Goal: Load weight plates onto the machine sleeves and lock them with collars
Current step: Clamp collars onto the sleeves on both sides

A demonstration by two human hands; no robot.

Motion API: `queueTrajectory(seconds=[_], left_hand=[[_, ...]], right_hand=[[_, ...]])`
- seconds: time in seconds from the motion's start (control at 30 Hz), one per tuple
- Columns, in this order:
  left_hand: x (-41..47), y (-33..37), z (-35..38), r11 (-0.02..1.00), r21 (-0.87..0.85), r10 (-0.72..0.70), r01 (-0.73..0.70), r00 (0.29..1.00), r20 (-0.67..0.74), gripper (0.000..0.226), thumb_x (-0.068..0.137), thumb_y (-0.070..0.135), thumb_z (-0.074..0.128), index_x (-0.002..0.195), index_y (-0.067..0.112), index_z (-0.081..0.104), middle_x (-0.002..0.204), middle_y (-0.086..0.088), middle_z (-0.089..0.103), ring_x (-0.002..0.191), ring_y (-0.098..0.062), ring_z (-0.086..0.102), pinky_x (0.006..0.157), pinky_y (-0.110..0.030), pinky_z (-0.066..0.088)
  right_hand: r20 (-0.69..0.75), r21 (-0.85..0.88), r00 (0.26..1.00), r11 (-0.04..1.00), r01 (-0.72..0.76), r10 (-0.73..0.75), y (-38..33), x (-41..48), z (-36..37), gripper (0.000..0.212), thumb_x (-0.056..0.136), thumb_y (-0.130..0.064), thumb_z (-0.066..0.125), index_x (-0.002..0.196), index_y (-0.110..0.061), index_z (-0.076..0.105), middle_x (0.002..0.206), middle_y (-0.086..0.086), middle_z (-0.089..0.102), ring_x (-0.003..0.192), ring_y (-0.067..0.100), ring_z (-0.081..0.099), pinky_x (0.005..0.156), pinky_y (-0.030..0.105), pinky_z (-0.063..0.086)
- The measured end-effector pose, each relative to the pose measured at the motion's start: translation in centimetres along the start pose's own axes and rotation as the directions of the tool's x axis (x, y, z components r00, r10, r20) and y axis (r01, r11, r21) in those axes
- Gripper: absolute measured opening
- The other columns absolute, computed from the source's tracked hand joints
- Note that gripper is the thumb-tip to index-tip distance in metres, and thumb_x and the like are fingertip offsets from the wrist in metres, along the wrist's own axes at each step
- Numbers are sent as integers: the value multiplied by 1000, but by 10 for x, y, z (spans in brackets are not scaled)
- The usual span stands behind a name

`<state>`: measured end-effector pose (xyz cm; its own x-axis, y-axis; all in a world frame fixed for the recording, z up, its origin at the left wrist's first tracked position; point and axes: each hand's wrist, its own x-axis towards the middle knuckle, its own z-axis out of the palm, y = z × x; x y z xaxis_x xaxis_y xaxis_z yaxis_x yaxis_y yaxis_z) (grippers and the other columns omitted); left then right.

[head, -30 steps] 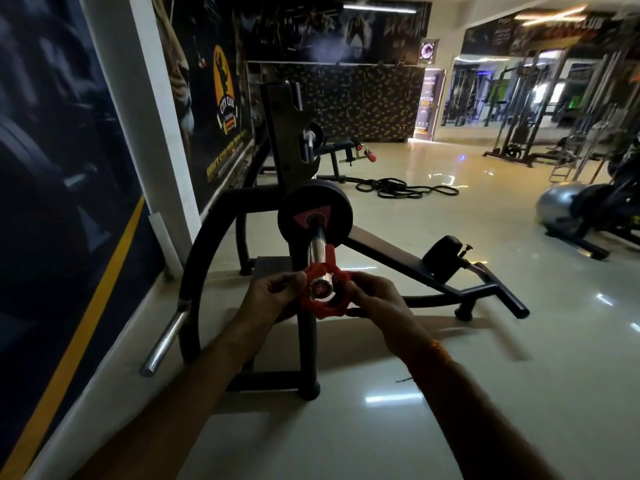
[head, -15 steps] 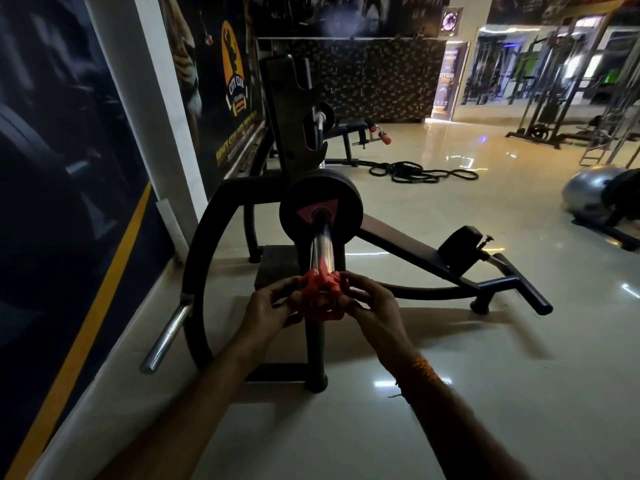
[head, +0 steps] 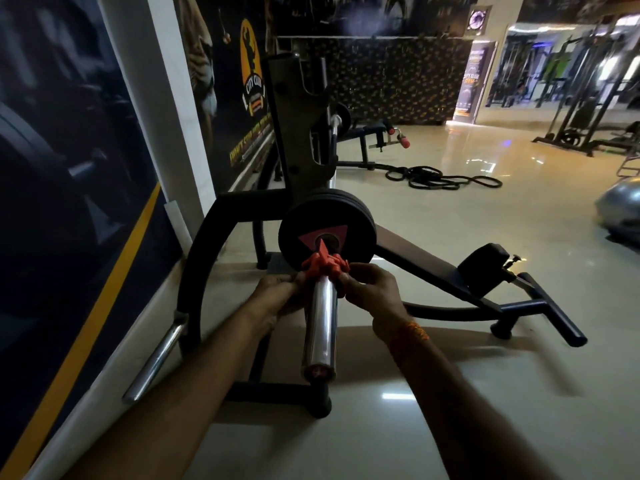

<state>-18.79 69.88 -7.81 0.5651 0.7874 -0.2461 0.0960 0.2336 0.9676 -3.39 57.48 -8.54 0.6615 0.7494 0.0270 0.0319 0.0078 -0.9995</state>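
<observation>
A chrome sleeve [head: 320,327] of the black machine points toward me, its end cap low in the middle of the view. Black weight plates [head: 327,233] with a pink triangle label sit stacked at its far end. A red collar [head: 323,263] rings the sleeve just in front of the plates. My left hand [head: 277,296] grips the collar's left side and my right hand [head: 372,292] grips its right side. Whether the collar touches the front plate is not clear.
The machine's curved black frame [head: 204,258] and a chrome peg [head: 154,363] stand by the left wall. A padded arm and black foot bar [head: 540,317] reach right. A coiled black rope [head: 440,178] lies farther back, a grey ball [head: 620,209] at the right edge.
Both hands have pushed the red collar along the sleeve from its near end up to the plates. More bare chrome now shows in front of my hands.
</observation>
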Motion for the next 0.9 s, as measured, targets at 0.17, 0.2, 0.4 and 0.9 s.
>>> queueTrajectory(seconds=[0.17, 0.2, 0.4, 0.9], left_hand=[[48, 19, 7, 995, -74, -71, 71, 997, 4, 33, 96, 14, 68, 125, 2, 63, 114, -18, 73, 97, -33, 73, 77, -46, 63], [56, 22, 7, 989, -116, -91, 93, 996, 19, 34, 94, 15, 69, 126, 3, 63, 116, -18, 73, 99, -32, 72, 74, -45, 62], [82, 27, 3, 981, -117, -133, 156, 974, 185, 51, 78, 31, 79, 121, 6, 66, 100, -12, 78, 95, -27, 74, 83, -43, 60], [100, 24, -10, 966, -127, -161, 227, 906, 392, 55, 77, 26, 77, 127, 5, 64, 113, -18, 76, 112, -36, 71, 104, -55, 51]], right_hand=[[-16, -23, 998, 998, -58, 58, -4, 46, 7, 36, 80, -33, 89, 104, -9, 77, 95, 13, 80, 91, 32, 79, 90, 58, 61], [-23, -15, 996, 997, -81, 81, -5, 53, 8, 38, 79, -34, 90, 103, -8, 77, 96, 15, 80, 91, 34, 78, 89, 59, 61], [-7, -8, 989, 989, -150, 150, -41, 60, 9, 45, 93, -40, 74, 108, 2, 72, 104, 27, 76, 85, 33, 78, 78, 42, 65], [60, -301, 943, 907, -294, 326, -94, 70, 39, 44, 86, -56, 76, 94, -13, 72, 79, 2, 74, 71, 14, 71, 51, 21, 57]])
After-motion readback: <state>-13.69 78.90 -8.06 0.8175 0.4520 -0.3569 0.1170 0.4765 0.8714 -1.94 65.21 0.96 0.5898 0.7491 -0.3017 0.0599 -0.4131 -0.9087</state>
